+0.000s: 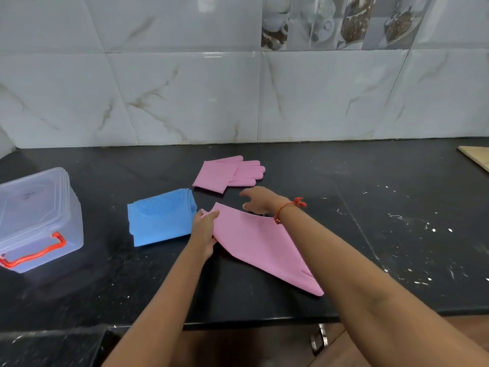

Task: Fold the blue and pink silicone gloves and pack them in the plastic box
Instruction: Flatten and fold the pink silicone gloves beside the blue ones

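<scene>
Pink silicone glove (260, 245) lies on a black stone counter (370, 207), its edge pinched by the left hand (203, 231); the right hand (258, 201) hovers open beside it.

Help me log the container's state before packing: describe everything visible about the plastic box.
The plastic box is clear, slightly frosted plastic, rectangular with rounded corners. Its stepped lid is on, and an orange-red latch handle hangs across the near end. It stands upright at the left of the black counter, left of the folded blue gloves and apart from them. Nothing touches it and no contents show.
</scene>
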A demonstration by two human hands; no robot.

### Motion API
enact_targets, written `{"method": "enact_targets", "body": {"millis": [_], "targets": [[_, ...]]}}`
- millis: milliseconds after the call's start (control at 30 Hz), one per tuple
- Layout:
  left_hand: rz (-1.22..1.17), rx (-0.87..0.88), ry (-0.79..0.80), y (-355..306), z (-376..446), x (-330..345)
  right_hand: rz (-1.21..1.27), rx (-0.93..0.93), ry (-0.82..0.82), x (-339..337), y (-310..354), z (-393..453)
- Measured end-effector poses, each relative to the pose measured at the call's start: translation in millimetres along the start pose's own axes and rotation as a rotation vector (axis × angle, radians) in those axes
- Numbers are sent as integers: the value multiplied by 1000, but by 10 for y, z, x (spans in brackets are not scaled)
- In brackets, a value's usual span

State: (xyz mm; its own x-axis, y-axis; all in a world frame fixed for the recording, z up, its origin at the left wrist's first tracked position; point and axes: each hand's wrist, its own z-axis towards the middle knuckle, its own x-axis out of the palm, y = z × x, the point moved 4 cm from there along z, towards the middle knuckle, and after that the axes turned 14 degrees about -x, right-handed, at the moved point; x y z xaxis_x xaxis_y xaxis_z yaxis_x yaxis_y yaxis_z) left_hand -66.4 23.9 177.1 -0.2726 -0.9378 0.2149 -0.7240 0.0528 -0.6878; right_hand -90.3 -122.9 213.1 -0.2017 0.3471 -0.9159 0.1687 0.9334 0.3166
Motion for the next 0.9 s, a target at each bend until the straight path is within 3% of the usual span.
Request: {"method": "enact_targets", "body": {"millis": [167,633,733,900], "targets": [[110,58,-64,-58,14,-11,-65,-72,-23,171,201,416],[136,-17,-29,-128,36,-81,-421,-183,-112,191,346,952],[142,-22,-19,-127,17,-67,-311,-197,-275,-98,383,915],[170,30,-72,-140,-45,-56,-112,-287,-698,-848,558,666]]}}
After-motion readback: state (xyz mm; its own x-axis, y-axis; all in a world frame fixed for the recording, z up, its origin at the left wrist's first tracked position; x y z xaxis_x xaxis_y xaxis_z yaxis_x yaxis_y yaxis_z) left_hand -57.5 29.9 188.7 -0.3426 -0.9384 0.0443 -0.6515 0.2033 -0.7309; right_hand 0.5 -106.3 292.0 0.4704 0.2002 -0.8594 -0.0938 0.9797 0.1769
